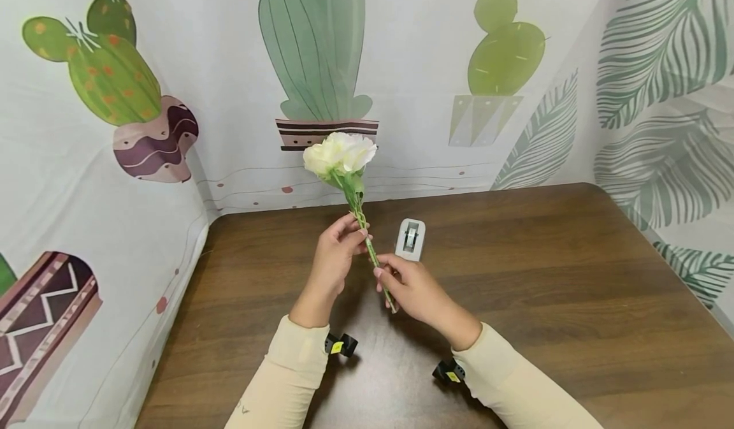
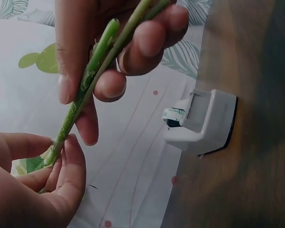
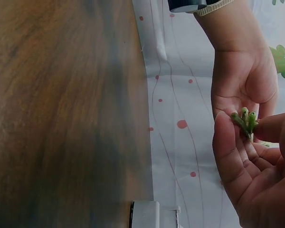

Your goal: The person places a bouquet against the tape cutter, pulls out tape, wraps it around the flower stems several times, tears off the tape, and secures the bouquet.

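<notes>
A small bunch of white flowers (image 1: 341, 152) on green stems (image 1: 369, 250) is held up above the brown table (image 1: 545, 276). My left hand (image 1: 338, 250) pinches the stems high up, just under the leaves. My right hand (image 1: 404, 285) grips the stems (image 2: 92, 76) lower down, near the cut ends (image 3: 246, 118). In the left wrist view the fingers of both hands curl round the stems. A white tape dispenser (image 1: 410, 239) stands on the table just behind my right hand.
Cactus-print cloth (image 1: 229, 97) hangs along the back and left of the table, leaf-print cloth (image 1: 665, 97) on the right. Bare wood lies to the right and front. The tape dispenser (image 2: 202, 121) sits close to the cloth's hem.
</notes>
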Motion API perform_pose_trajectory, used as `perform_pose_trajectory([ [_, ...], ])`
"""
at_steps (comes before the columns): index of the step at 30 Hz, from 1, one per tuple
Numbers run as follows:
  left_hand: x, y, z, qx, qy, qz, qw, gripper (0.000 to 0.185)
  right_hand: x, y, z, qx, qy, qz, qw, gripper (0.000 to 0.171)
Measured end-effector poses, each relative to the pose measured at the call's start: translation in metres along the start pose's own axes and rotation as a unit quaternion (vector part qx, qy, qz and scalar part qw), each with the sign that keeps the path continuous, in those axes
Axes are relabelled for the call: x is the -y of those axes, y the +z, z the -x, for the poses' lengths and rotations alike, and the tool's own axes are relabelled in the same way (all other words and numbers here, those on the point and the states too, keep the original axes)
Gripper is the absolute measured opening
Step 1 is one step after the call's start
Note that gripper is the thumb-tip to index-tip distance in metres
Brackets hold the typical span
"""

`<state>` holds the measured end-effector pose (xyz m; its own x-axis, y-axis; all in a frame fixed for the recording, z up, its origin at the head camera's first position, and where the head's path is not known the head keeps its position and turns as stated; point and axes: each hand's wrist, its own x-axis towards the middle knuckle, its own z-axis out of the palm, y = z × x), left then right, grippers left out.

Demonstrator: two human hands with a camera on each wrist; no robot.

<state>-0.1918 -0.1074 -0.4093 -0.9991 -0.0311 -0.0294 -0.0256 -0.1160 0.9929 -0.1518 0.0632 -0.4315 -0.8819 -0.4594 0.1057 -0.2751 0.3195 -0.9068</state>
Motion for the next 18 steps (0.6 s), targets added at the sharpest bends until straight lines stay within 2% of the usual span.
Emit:
perform_pose_trajectory([
  [6, 0.007, -0.003, -0.004, 0.008, -0.007, -0.014, 0.9998, 0.04, -0.004, 0.004, -0.001, 0.006, 0.014, 0.018, 1.0, 0.021],
  [14, 0.015, -0.006, -0.007, 0.024, -0.035, -0.051, 0.9978, 0.047, -0.011, 0.01, -0.003, 0.021, 0.03, 0.032, 0.999, 0.014],
  [18, 0.02, -0.008, -0.01, 0.034, -0.054, -0.065, 0.9959, 0.047, -0.014, 0.012, -0.003, 0.027, 0.027, 0.039, 0.998, 0.017],
])
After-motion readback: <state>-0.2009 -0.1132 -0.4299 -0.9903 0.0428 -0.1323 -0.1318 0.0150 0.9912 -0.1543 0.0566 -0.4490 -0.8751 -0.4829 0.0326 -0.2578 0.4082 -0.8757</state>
